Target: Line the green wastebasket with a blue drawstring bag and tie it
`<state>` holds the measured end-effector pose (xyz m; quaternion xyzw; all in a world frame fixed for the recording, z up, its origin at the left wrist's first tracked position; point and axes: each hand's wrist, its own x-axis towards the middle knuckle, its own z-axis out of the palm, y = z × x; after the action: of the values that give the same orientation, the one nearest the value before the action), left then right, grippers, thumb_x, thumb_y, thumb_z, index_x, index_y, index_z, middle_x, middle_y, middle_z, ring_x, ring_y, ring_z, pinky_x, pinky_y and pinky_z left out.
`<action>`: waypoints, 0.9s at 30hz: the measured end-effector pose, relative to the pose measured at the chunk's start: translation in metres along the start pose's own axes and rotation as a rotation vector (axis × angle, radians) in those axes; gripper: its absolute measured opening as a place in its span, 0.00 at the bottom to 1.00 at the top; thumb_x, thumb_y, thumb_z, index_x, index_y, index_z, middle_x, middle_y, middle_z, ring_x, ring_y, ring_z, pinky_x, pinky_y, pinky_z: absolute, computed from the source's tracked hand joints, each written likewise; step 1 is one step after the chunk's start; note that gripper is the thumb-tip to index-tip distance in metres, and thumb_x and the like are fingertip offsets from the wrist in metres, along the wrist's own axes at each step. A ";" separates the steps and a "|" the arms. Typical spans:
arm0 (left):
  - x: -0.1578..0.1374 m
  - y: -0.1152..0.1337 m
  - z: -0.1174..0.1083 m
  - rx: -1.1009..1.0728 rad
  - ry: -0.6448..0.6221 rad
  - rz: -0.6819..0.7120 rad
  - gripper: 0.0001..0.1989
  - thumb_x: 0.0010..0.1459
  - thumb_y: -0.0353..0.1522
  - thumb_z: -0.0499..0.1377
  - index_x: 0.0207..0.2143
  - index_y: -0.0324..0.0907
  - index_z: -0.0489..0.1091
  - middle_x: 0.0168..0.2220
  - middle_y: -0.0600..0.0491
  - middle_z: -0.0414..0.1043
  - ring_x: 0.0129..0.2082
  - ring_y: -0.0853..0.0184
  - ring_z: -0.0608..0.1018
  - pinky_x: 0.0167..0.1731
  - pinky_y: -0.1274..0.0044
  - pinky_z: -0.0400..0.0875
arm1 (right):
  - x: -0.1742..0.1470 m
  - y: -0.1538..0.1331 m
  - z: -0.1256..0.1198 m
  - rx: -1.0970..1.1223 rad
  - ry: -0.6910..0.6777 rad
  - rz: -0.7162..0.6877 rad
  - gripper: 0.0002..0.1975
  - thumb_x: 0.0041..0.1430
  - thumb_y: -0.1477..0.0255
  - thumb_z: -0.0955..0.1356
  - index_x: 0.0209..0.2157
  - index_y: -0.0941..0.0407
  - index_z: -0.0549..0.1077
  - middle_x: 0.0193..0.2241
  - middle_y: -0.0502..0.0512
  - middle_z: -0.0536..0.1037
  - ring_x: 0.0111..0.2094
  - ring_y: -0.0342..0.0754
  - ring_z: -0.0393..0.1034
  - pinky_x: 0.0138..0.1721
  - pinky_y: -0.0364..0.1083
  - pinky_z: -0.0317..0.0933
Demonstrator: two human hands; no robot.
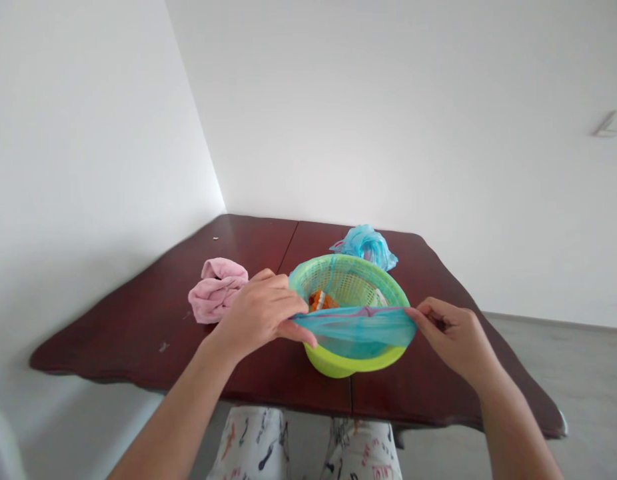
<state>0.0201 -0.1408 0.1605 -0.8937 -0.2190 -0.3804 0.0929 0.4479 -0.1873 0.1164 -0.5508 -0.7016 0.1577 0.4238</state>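
A blue plastic bag [358, 333] with a pinkish drawstring edge is stretched across the near side of a green plastic basket [333, 365]. My left hand [268, 308] pinches the left end of the bag's edge, thumb below and fingers above. At the right end, my right hand [451, 333] grips the same edge between thumb and fingers. More thin blue film hangs over the basket's far rim. Inside the basket lie an orange crumpled wrapper [321, 300] and something whitish-green [380, 298], partly hidden by the bag's edge.
A folded pink cloth [218, 290] lies left of the basket on the dark red wooden table [153, 320]. Behind the basket sits a bunched blue plastic bag [366, 245]. White walls stand behind and to the left. My legs in patterned trousers [256, 443] are below the near edge.
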 end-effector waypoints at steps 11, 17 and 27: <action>0.090 -0.084 0.018 0.043 -0.233 -0.520 0.43 0.77 0.67 0.54 0.24 0.45 0.78 0.19 0.53 0.65 0.23 0.63 0.66 0.34 0.68 0.46 | 0.108 0.006 0.005 0.311 -0.054 0.219 0.32 0.60 0.37 0.81 0.38 0.51 0.76 0.23 0.54 0.85 0.19 0.53 0.80 0.23 0.47 0.72; 0.111 -0.084 0.008 0.106 -0.075 -0.450 0.43 0.76 0.69 0.55 0.24 0.44 0.76 0.20 0.53 0.65 0.23 0.64 0.66 0.32 0.70 0.47 | 0.131 -0.015 0.018 0.283 0.154 -0.055 0.19 0.70 0.50 0.79 0.40 0.51 0.80 0.35 0.56 0.88 0.37 0.55 0.86 0.41 0.51 0.79; 0.016 0.009 -0.030 -0.150 0.057 0.117 0.22 0.76 0.56 0.69 0.45 0.46 0.79 0.34 0.54 0.81 0.33 0.63 0.82 0.39 0.72 0.74 | 0.013 -0.029 -0.007 0.393 -0.082 -0.205 0.04 0.73 0.70 0.76 0.40 0.50 0.85 0.43 0.57 0.88 0.44 0.54 0.84 0.46 0.49 0.77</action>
<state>0.0149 -0.1541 0.1926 -0.8982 -0.1347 -0.4150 0.0540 0.4344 -0.1877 0.1460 -0.3766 -0.7264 0.2695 0.5078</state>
